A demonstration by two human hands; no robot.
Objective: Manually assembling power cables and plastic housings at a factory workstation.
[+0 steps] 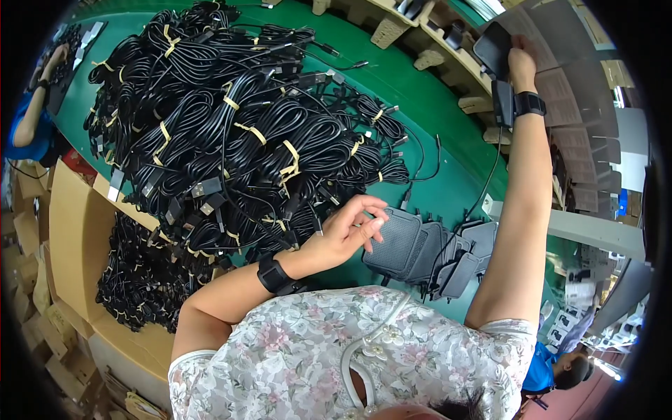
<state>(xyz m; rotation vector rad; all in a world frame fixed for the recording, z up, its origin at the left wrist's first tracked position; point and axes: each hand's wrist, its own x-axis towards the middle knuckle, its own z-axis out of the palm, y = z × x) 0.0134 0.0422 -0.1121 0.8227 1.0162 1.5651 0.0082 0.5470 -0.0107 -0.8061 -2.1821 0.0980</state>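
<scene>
My left hand (348,227) hovers over the green table (420,105) with fingers curled and apart, holding nothing, beside a row of dark grey mesh pouches (427,252) and the edge of a big heap of bundled black cables (238,133) tied with yellow bands. My right hand (521,64) is stretched far up to the right and grips a dark grey pouch (492,47) near a stack of grey sheets (560,42). Both wrists wear black bands.
A cardboard box (77,238) at the left holds more black cable bundles (143,280). Another person in blue (31,119) works at the far left, and one more in blue (553,367) is at the lower right. Cardboard dividers (392,28) line the table's far side.
</scene>
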